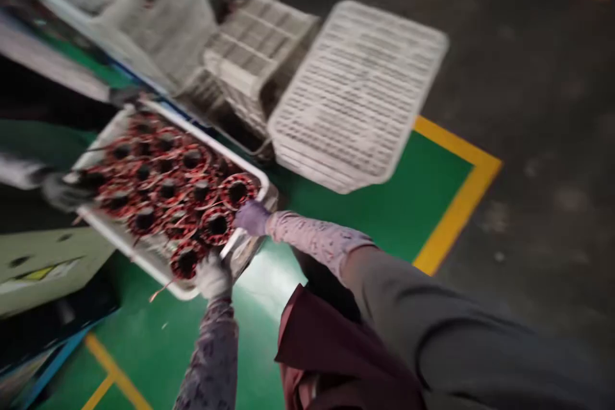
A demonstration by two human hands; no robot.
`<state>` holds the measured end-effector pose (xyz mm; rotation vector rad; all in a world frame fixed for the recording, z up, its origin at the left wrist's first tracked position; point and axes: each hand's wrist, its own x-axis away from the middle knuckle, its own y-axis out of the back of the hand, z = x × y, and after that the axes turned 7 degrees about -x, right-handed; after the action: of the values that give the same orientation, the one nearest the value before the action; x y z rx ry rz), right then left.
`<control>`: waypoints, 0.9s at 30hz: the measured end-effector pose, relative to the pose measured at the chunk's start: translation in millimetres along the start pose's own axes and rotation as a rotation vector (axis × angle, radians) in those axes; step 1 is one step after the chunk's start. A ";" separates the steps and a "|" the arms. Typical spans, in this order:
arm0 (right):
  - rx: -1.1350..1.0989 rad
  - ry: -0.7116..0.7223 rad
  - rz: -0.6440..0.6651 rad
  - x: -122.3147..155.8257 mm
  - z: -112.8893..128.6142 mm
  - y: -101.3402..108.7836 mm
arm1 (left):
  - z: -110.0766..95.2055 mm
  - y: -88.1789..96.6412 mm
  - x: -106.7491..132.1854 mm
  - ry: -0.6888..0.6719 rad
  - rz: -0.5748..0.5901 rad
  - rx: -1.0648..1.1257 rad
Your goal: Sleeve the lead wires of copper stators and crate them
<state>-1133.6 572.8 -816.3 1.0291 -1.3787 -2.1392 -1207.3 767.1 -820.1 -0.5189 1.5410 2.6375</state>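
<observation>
A white tray (144, 255) holds several round stators wound with copper wire (168, 189). My left hand (214, 275), in a pale glove, is closed on the tray's near rim. My right hand (252, 216), also gloved, grips the same rim at the corner a little further right. Both arms wear patterned sleeves. The whole view is smeared by motion.
Another person's gloved hand (60, 189) touches the tray's far left end. White slatted plastic crates (259, 45) are stacked behind the tray, and an upturned one (360, 96) lies on the green floor (398, 205) with its yellow border (456, 205). Grey concrete lies to the right.
</observation>
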 end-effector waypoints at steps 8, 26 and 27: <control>0.003 0.054 -0.126 -0.8 -6.6 -24.7 | 0.4 -15.8 -2.1 -0.020 -0.079 -0.061; 0.073 0.155 -0.110 -6.1 -1.3 -26.3 | 7.2 -25.6 -3.2 0.009 -0.141 0.070; 0.072 0.153 -0.102 -7.1 -0.5 -24.0 | 7.6 -26.3 -3.5 0.009 -0.138 0.069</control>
<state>-1127.1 587.6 -835.3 1.2876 -1.3662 -2.0456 -1200.7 787.3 -837.6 -0.6096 1.5333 2.4748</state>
